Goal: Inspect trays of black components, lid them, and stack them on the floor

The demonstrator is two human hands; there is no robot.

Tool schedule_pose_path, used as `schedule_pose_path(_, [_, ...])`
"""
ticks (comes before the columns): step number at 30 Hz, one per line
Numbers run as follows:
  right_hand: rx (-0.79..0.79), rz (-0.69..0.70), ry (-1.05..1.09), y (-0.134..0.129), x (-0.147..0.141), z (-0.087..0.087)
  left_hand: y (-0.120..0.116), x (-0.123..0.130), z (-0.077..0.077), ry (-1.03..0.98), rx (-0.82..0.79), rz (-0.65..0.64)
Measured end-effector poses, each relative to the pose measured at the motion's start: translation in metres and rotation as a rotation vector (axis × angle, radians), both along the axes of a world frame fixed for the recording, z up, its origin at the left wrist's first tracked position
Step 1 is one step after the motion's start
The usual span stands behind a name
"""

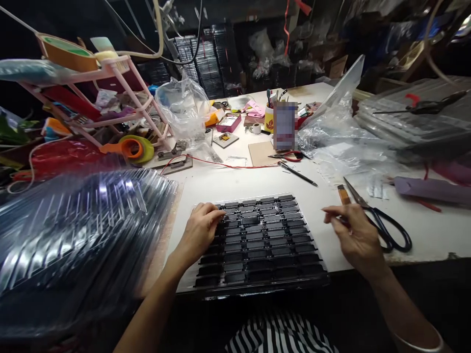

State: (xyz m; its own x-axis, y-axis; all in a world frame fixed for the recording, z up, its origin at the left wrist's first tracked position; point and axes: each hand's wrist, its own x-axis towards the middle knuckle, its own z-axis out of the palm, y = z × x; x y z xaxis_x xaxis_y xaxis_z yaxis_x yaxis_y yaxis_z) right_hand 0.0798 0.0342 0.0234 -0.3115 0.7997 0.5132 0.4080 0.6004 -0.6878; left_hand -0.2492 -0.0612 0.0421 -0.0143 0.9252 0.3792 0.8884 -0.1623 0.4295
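Observation:
A clear plastic tray filled with rows of black comb-toothed parts lies at the front edge of the white table. My left hand is over its upper left side, thumb and fingers closed together at the end of a row; what they pinch is hidden. One black part sits slightly askew near the middle. To the right of the tray, my right hand hovers with fingers bent and apart, no held thing visible. Black-handled scissors lie beside it, with a brown strip just beyond its fingers.
A tall stack of clear plastic trays stands on the left. Behind it is a pink rack with tape rolls. A pen, red-handled pliers and a pixelated upright object are farther back. Plastic sheets pile up at right.

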Motion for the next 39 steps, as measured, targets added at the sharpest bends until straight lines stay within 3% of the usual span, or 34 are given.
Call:
schedule_pose_path(4, [0.067, 0.517, -0.275, 0.008, -0.052, 0.033, 0.011, -0.006, 0.001, 0.024, -0.053, -0.014])
schedule_pose_path(8, [0.087, 0.688, -0.674, 0.012, -0.106, 0.040, 0.010, -0.009, -0.001, -0.027, -0.034, -0.007])
schedule_pose_path(12, [0.125, 0.697, -0.818, 0.013, -0.126, 0.028, 0.004, -0.013, -0.002, -0.073, 0.003, 0.029])
schedule_pose_path(17, [0.129, 0.707, -0.755, 0.010, -0.125, 0.021, -0.004, -0.017, 0.003, -0.055, 0.063, 0.094])
schedule_pose_path(24, [0.148, 0.616, -0.742, 0.011, -0.117, 0.020, -0.003, -0.004, -0.004, 0.003, -0.002, -0.011])
schedule_pose_path(28, [0.144, 0.599, -0.759, 0.010, -0.110, 0.020, 0.001, 0.000, -0.011, 0.086, -0.031, 0.009])
schedule_pose_path(39, [-0.057, 0.622, -0.699, 0.012, -0.110, 0.028, 0.007, 0.002, -0.018, 0.091, -0.029, -0.046])
